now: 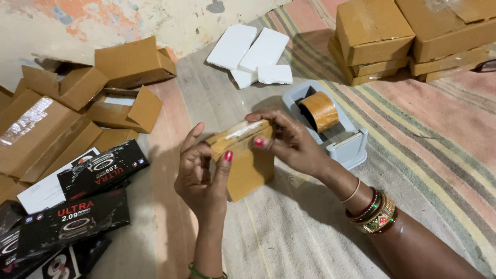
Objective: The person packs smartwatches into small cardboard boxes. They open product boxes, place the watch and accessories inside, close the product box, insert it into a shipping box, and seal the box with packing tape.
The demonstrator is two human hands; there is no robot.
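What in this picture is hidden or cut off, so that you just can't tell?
All in the head view:
- Small cardboard box: both hands cover its top edge, so how far the tape runs is hidden. Left hand, right hand.
- Tape dispenser: its cutter side is partly behind the right hand.
- Black product boxes: cut off by the left and bottom edges.
- Stacked cardboard boxes: cut off by the top edge.

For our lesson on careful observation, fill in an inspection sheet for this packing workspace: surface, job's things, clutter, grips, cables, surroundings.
Surface: striped mat on the floor.
Job's things: small brown box, tape along its top; grey tape dispenser.
Clutter: open cartons, black product boxes, white foam pieces.
Grips: left hand and right hand both hold the box.
Cables: nothing seen.
Surroundings: stacked sealed cartons, worn wall.
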